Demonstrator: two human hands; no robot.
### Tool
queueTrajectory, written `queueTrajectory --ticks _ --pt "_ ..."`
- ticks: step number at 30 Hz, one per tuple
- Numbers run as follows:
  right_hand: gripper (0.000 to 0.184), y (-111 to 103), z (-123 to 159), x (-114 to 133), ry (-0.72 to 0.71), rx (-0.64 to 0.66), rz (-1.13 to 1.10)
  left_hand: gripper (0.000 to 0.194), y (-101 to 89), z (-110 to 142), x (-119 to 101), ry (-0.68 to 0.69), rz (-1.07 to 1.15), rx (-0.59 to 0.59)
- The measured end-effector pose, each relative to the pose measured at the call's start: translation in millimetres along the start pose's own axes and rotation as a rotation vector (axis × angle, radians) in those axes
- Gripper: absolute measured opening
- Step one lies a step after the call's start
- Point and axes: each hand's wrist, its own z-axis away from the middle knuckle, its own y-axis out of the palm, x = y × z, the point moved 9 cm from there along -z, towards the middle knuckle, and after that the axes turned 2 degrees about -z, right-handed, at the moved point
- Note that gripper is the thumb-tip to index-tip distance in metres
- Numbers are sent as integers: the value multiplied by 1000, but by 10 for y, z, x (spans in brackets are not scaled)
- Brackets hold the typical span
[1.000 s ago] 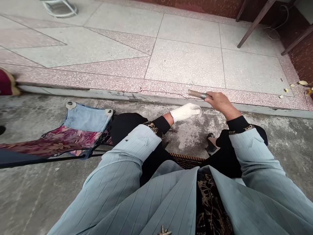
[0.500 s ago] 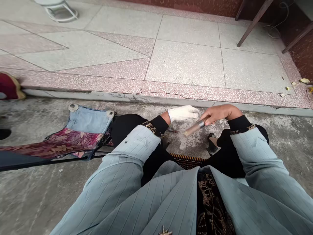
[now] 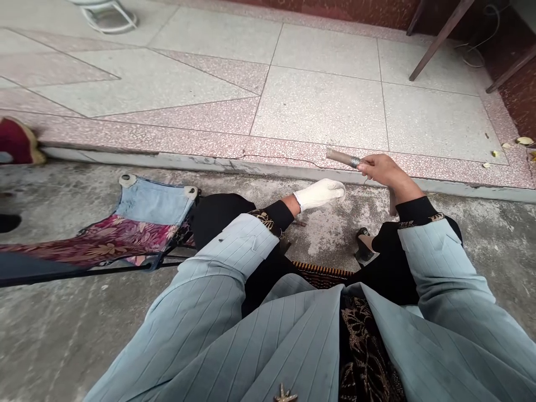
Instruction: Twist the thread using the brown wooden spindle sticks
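Observation:
My right hand [image 3: 379,168] is bare and closed around one end of a brown stick [image 3: 340,156] that has silvery wire [image 3: 355,162] wound round it near my fingers. The stick's free end points left, over the step's edge. Below my right wrist a short brown piece [image 3: 392,202] shows; whether it belongs to the stick I cannot tell. My left hand [image 3: 320,194], in a white knitted glove, is closed a little below and left of the stick, apart from it. What it holds, if anything, is hidden.
A low tiled step [image 3: 322,106] runs across in front of me. On my left stands a folding chair [image 3: 154,201] with patched cloth. A white stool [image 3: 111,19] and dark table legs [image 3: 441,39] are farther back. Woven seat edging [image 3: 322,273] shows between my legs.
My right hand has risen and moved slightly right with the stick, which has swung from pointing down-left to nearly level. My left hand has barely moved.

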Motion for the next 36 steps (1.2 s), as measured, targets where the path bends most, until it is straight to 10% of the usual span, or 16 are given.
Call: queueTrajectory --ticks 8,15,25,32,36 --pt "25 488 48 -2 -7 346 538 37 -65 20 2 -38 -516 50" --pt "35 795 491 151 -170 972 11 38 -58 80 31 5 -214 175" --pt "31 19 137 164 -156 191 -613 36 14 22 28 33 500 43" --pt "24 181 -27 62 -84 82 121 37 7 -26 149 -15 153 -1" --pt "23 409 27 77 -54 242 512 32 54 -47 201 -54 -121 14"
